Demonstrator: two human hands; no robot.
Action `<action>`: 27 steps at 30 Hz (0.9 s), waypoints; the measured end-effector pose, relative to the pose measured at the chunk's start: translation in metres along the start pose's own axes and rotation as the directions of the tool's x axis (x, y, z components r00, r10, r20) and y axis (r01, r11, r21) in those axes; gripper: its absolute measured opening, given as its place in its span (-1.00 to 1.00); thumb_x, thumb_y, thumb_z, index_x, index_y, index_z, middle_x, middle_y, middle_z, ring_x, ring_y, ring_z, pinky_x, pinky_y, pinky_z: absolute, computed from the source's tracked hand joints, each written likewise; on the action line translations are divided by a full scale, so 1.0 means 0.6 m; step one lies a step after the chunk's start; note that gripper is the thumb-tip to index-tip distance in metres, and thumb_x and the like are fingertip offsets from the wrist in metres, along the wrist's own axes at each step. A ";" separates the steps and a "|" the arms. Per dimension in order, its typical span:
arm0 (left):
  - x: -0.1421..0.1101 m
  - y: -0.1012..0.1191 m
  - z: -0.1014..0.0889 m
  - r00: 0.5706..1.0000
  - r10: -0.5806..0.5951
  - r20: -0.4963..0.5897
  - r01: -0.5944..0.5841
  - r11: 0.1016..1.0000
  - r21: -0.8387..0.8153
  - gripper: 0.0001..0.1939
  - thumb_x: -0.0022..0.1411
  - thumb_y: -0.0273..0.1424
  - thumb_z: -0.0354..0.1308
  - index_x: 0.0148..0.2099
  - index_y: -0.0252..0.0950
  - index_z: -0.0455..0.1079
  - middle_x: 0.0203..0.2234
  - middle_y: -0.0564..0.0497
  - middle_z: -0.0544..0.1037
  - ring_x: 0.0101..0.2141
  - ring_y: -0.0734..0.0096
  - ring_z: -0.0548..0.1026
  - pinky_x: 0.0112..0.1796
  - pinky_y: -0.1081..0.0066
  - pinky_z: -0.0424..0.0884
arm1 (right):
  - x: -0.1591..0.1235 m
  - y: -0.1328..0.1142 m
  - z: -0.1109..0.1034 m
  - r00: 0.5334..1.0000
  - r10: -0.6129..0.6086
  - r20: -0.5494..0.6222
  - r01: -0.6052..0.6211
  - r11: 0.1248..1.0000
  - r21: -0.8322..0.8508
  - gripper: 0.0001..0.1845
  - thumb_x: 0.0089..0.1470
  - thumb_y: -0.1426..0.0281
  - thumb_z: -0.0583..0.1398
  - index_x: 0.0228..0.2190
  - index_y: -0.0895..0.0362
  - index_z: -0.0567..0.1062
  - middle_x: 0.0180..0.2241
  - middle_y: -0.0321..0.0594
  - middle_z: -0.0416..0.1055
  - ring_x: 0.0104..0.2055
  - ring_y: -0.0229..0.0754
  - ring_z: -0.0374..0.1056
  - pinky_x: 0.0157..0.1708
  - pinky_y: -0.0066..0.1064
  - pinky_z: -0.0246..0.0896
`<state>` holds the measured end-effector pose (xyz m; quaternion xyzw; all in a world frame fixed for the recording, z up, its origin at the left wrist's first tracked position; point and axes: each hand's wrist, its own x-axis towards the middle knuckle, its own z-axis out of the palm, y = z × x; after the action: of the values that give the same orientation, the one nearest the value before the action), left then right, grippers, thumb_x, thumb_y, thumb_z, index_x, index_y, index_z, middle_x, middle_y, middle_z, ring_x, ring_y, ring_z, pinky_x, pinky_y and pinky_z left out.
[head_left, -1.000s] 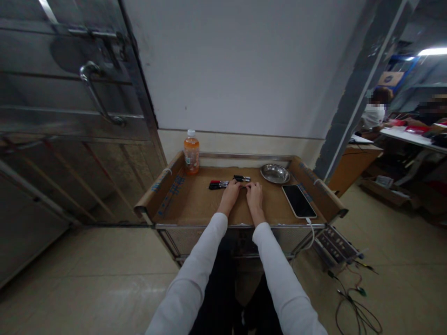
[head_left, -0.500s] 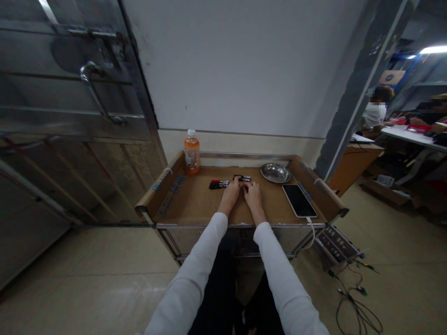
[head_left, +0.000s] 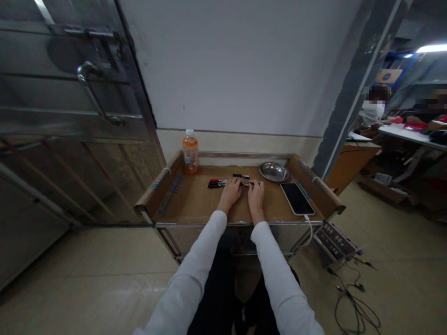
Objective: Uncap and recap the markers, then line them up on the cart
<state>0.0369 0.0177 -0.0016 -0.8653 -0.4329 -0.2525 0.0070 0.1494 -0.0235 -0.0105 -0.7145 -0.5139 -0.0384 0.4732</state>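
Several pens [head_left: 217, 184], black ones and a red one, lie side by side on the brown cardboard [head_left: 195, 200]. At the right end of this group, my left hand [head_left: 230, 191] is closed with bent fingers on a slim pen [head_left: 246, 184]. A short gap away, my right hand [head_left: 256, 193] pinches the same pen's other end. Only a short stretch of this pen shows between the hands; the fingers cover the rest. Just beyond them a single black marker [head_left: 240, 176] lies crosswise on the cardboard.
An orange drink bottle [head_left: 190, 153] stands at the back left. To the right are a round metal dish [head_left: 274, 171] and a phone [head_left: 297, 198] with a white cable. Raised cardboard sides edge the cart. A person [head_left: 373, 109] sits beyond the wall at far right.
My hands have moved slightly apart, the right one shifting right, and the pen now shows between them. The black marker behind is more fully uncovered. The camera view has shifted slightly.
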 end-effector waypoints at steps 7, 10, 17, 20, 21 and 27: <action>-0.012 0.012 -0.021 0.999 -0.041 -0.007 0.041 0.999 0.032 -0.80 0.32 -0.35 0.02 -0.09 -0.30 0.39 -0.16 -0.12 0.48 -0.08 0.22 0.41 0.01 0.23 0.25 | 0.000 -0.002 -0.009 0.997 0.069 -0.016 -0.069 0.997 0.023 -0.74 0.14 0.53 0.03 -0.24 0.19 0.50 -0.21 -0.04 0.35 -0.16 -0.13 0.27 -0.09 -0.37 0.13; -0.014 0.014 -0.024 0.997 -0.062 -0.036 0.063 0.998 0.017 -0.81 0.32 -0.39 0.03 -0.07 -0.31 0.38 -0.16 -0.11 0.48 -0.10 0.26 0.42 -0.04 0.30 0.28 | 0.000 -0.002 -0.009 0.997 0.072 -0.008 -0.072 0.997 0.023 -0.74 0.13 0.52 0.03 -0.24 0.20 0.49 -0.19 -0.02 0.36 -0.13 -0.12 0.28 -0.07 -0.36 0.13; -0.020 0.011 -0.028 0.997 -0.048 -0.058 0.046 0.998 -0.034 -0.82 0.31 -0.43 0.04 -0.07 -0.30 0.37 -0.15 -0.10 0.49 -0.14 0.30 0.44 -0.09 0.34 0.31 | 0.002 -0.016 -0.013 0.992 -0.097 0.081 0.081 0.980 0.183 -0.64 0.13 0.53 -0.02 -0.08 0.16 0.41 -0.11 -0.08 0.44 -0.08 -0.17 0.35 -0.03 -0.38 0.18; -0.028 0.010 -0.033 0.991 -0.088 -0.100 0.079 0.993 -0.084 -0.82 0.33 -0.41 0.01 -0.07 -0.31 0.36 -0.20 -0.08 0.51 -0.19 0.33 0.46 -0.14 0.37 0.32 | 0.001 -0.021 -0.018 0.977 -0.188 0.101 0.149 0.940 0.308 -0.49 0.11 0.57 -0.04 0.09 0.11 0.27 -0.10 -0.18 0.47 -0.08 -0.23 0.38 -0.06 -0.43 0.22; -0.032 0.010 -0.035 0.988 -0.103 -0.118 0.092 0.992 -0.088 -0.82 0.34 -0.40 0.00 -0.08 -0.30 0.37 -0.22 -0.08 0.52 -0.20 0.33 0.46 -0.14 0.37 0.32 | 0.000 -0.022 -0.018 0.973 -0.209 0.099 0.166 0.929 0.331 -0.46 0.09 0.58 -0.04 0.11 0.10 0.24 -0.10 -0.19 0.47 -0.08 -0.24 0.39 -0.06 -0.43 0.23; -0.045 0.016 -0.046 0.910 -0.325 -0.259 0.341 0.940 0.019 -0.80 0.34 -0.38 -0.05 -0.13 -0.33 0.37 -0.22 -0.14 0.50 -0.12 0.18 0.40 -0.10 0.26 0.28 | 0.000 -0.015 -0.001 0.969 -0.226 0.099 0.186 0.932 0.311 -0.49 0.08 0.57 -0.03 0.08 0.16 0.27 0.01 -0.10 0.40 0.00 -0.20 0.34 -0.01 -0.37 0.23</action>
<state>0.0188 -0.0146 0.0127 -0.7392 -0.5773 -0.3437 0.0463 0.1426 -0.0236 -0.0042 -0.5775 -0.6165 0.0381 0.5338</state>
